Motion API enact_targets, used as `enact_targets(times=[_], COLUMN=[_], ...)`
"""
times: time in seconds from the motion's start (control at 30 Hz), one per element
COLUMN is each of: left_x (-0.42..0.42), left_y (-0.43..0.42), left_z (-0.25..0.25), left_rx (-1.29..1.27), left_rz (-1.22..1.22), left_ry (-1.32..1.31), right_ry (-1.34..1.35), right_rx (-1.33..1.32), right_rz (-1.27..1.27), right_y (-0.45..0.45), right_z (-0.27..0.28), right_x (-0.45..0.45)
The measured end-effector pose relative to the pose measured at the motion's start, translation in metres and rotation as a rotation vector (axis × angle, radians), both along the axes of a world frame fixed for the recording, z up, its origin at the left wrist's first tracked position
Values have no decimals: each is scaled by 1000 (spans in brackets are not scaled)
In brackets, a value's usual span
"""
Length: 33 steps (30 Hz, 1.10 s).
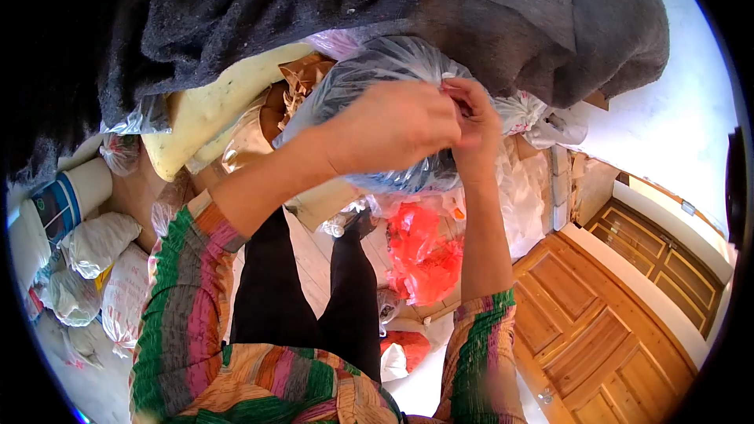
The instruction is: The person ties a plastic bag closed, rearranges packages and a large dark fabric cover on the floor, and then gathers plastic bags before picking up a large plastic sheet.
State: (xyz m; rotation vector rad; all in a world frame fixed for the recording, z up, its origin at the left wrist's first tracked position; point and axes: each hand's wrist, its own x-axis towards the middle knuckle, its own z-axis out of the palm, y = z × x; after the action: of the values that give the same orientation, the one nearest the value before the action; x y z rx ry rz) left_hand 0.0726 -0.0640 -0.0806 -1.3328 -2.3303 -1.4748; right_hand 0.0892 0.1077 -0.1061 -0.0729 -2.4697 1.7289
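Observation:
A large, full, see-through plastic bag (pixel 338 82) with dark and blue contents stands in front of me, below the dark cloth. My left hand (pixel 393 127) is over the bag's right part, its fingers curled and turned away from view. Close against it is my right hand (pixel 476 119), with thumb and fingers pinched together near the bag's top. A small whitish bit shows at the fingertips of my right hand. What lies between the two hands is too small to make out.
Dark grey cloth (pixel 550 23) hangs across the top. Yellow foam (pixel 212 106) and brown paper lie left of the bag. A red plastic bag (pixel 424 255) lies on the floor below. Several filled white bags (pixel 100 243) and a bucket (pixel 90 184) stand far left. A wooden door (pixel 605 330) is lower right.

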Motion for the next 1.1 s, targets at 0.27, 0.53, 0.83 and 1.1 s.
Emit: enact_targets(times=[0.27,0.53,0.83,1.1], left_x=[-7,-27,-32,-43], left_y=[-21,2,14,17], left_z=[-36,-43,-48,-53], left_rx=[136,204,59,105], left_rz=[359,89,92,43], left_ry=[-547,-641,-356,-393], right_ry=[-117,-183,81,179], right_rx=[-60,-75,302,396], right_rz=[33,45,119,56], right_y=[11,16,11,9], right_z=[-6,-9,4,0], right_x=[-1,-2,11,15])
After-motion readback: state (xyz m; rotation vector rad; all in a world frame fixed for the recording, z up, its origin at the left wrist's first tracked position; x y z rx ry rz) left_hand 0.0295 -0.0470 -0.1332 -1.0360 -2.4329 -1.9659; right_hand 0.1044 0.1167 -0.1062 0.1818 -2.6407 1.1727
